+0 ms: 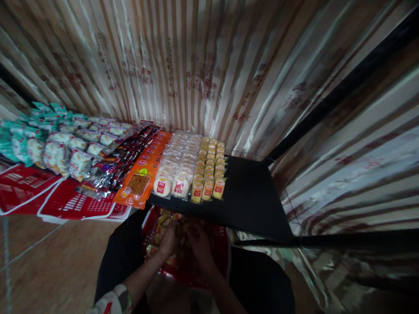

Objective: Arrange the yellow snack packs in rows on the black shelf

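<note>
Both my hands reach down into a red basket [220, 244] on my lap, among small wrapped snacks [159, 226]. My left hand [169, 240] has its fingers curled into the packets; my right hand [199, 244] lies beside it, fingers bent down into the pile. What either hand grips is too dark and blurred to make out. Just beyond them lies a black tabletop [252, 200] with rows of small yellow packets [209, 170] and round white packets [178, 168].
Orange flat packs [144, 174], dark shiny packs [126, 159] and white-and-green wrapped buns [55, 146] fill the left of the table. Red empty baskets [68, 203] lie at the front left. A striped curtain [203, 65] hangs behind. The table's right part shows bare black.
</note>
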`<state>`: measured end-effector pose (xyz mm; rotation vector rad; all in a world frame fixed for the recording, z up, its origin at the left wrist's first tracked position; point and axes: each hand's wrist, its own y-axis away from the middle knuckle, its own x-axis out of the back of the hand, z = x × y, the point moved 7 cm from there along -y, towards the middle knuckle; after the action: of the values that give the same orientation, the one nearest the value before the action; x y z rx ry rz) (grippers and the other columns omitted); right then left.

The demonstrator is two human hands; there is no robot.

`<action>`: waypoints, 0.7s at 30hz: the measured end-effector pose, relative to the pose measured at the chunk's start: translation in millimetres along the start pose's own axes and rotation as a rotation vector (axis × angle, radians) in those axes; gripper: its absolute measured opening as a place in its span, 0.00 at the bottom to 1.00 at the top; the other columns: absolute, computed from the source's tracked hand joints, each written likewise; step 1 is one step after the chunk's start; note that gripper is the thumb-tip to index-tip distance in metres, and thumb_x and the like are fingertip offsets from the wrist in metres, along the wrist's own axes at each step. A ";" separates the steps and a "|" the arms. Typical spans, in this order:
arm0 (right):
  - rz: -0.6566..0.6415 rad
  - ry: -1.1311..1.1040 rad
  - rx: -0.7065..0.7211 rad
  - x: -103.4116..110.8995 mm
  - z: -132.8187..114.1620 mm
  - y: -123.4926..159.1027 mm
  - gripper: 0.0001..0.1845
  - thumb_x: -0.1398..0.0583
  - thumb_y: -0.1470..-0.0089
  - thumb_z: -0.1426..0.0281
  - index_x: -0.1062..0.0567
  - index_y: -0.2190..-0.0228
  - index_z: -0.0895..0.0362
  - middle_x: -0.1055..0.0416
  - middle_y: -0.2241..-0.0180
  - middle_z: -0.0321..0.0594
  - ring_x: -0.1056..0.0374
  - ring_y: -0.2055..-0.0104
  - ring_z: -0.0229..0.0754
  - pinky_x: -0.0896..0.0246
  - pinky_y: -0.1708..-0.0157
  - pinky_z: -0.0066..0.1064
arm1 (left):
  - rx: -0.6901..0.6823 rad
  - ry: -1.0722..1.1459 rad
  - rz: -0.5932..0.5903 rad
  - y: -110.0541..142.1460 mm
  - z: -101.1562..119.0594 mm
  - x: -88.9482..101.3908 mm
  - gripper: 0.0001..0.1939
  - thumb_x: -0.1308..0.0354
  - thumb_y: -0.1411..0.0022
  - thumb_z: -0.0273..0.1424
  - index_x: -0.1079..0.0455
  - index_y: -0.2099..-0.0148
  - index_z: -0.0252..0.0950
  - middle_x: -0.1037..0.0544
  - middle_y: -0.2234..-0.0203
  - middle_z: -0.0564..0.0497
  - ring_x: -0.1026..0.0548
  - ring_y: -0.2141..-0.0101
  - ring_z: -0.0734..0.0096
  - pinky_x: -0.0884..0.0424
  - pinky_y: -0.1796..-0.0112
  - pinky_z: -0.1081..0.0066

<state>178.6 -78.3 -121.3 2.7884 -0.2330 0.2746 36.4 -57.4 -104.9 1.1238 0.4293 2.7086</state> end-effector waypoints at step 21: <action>0.165 -0.109 0.230 97.0 -111.2 13.9 0.21 0.41 0.54 0.58 0.28 0.61 0.57 0.25 0.65 0.44 0.28 0.66 0.43 0.30 0.66 0.34 | -0.304 0.522 0.115 32.7 143.2 27.8 0.16 0.50 0.44 0.24 0.36 0.52 0.32 0.27 0.57 0.44 0.27 0.61 0.72 0.29 0.60 0.72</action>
<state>251.8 -66.3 6.9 3.0196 -0.4882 0.2001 117.4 -52.6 20.7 0.3675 0.0084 3.0139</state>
